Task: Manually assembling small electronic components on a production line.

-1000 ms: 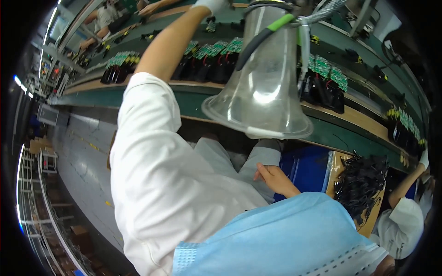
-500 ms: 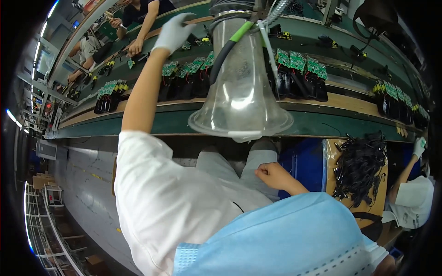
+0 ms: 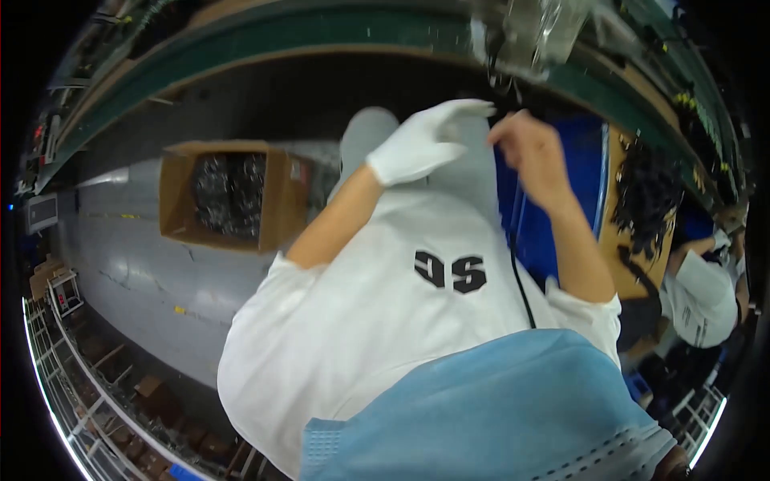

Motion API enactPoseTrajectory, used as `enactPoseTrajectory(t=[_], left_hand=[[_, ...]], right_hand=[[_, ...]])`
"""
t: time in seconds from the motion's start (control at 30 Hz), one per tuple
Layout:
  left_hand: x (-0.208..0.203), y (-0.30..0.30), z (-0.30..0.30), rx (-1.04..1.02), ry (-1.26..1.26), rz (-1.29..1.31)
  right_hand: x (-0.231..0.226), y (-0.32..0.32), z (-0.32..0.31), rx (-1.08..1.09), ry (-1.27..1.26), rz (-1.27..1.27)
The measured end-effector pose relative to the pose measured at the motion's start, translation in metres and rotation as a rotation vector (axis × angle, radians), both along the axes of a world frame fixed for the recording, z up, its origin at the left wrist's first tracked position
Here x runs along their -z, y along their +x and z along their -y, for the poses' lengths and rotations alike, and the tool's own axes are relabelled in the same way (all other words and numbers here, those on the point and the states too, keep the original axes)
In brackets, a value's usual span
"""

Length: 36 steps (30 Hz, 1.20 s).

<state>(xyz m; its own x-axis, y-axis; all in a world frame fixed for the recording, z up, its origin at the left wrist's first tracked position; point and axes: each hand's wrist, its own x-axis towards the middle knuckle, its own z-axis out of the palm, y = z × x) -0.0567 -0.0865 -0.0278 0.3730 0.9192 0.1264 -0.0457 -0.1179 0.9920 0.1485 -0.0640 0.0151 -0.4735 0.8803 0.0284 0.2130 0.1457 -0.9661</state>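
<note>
My left hand [image 3: 421, 146], in a white glove, is raised over my lap with its thumb and fingers apart; nothing shows in it. Close to its fingertips on the right is my bare right hand [image 3: 536, 156], blurred, with bent fingers drawn together. What those fingers hold, if anything, is too smeared to make out. A thin black cord [image 3: 520, 272] runs down the front of my white shirt [image 3: 385, 280], below the right hand. Both hands are apart from the workbench [image 3: 321, 30] in front of me.
A cardboard box [image 3: 282, 200] holding dark plastic-wrapped contents stands on the floor to my left. At my right are a blue bin [image 3: 553, 216] and a board with a heap of black cables [image 3: 642, 188]. A clear funnel-shaped hood [image 3: 545, 28] hangs over the bench. Another person [image 3: 702, 297] sits far right.
My left hand has come back from over the bench to my lap. The right hand has moved up and forward beside it. The view has tilted down, bringing the cardboard box into sight.
</note>
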Motion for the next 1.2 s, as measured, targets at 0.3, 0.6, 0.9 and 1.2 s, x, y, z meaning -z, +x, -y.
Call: enactPoseTrajectory(t=[0.3,0.6,0.9,1.2], left_hand=[[0.029,0.087,0.022,0.565,-0.320,0.168],[0.068,0.114,0.017,0.425,0.221,-0.062],[0.097,0.109,0.006,0.352,0.549,-0.176],[0.053,-0.008,-0.042,-0.288,0.345,-0.244]], right_hand=[[-0.003,0.009,0.042,0.306,-0.018,-0.514],[-0.063,0.046,0.052,0.126,-0.097,-0.935],[-0.050,0.044,0.058,0.161,-0.330,-0.725],[-0.037,0.017,0.023,0.274,-0.048,0.464]])
